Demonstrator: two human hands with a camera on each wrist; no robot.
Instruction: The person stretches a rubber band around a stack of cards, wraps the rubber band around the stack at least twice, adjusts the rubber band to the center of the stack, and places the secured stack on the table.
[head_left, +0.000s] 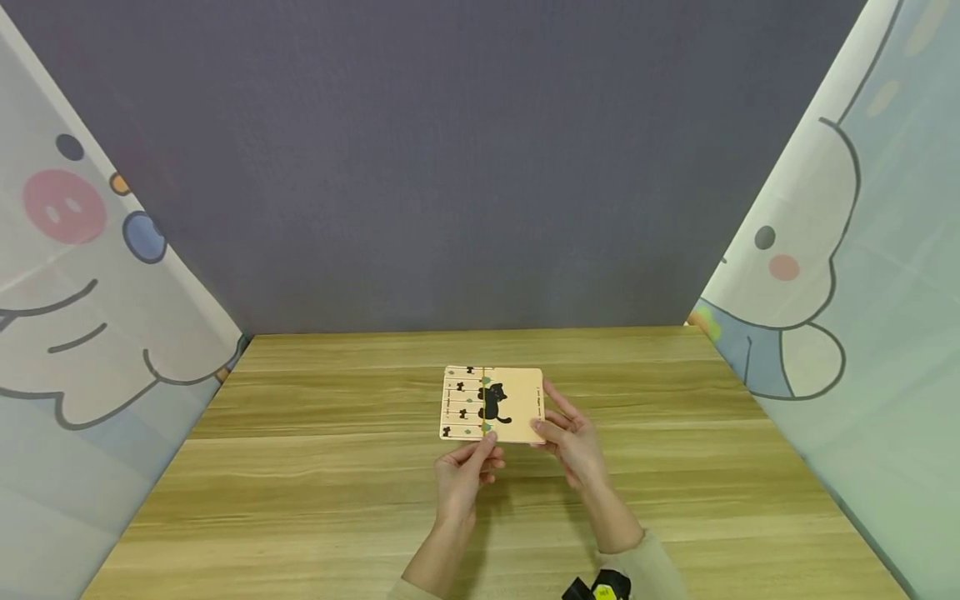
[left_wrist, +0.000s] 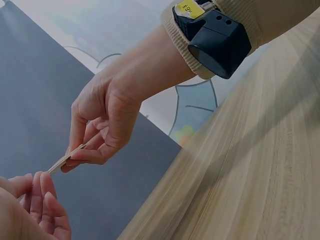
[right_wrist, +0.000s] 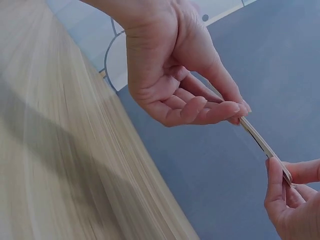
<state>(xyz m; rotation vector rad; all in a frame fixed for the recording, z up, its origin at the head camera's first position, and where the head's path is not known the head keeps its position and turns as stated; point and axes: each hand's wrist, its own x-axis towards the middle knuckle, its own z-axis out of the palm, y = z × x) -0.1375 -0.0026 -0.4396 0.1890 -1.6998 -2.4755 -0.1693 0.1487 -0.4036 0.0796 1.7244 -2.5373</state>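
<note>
A thin cream cat-print booklet (head_left: 522,396) is held above the table by both hands. A black cat is drawn on its plain right part; narrow strips with small cats line its left part. In the head view my left hand (head_left: 461,479) pinches the near edge, thumb on top. My right hand (head_left: 576,446) grips the right end between thumb and fingers. Seen edge-on in the right wrist view, the booklet (right_wrist: 257,137) shows a few thin layers. In the left wrist view fingers hide most of it.
The wood-grain table (head_left: 315,500) lies below the hands. A dark grey panel (head_left: 465,167) stands behind it, with cartoon-print curtains on the left (head_left: 75,333) and right (head_left: 885,333). A black wrist camera (left_wrist: 220,42) is strapped on the right sleeve.
</note>
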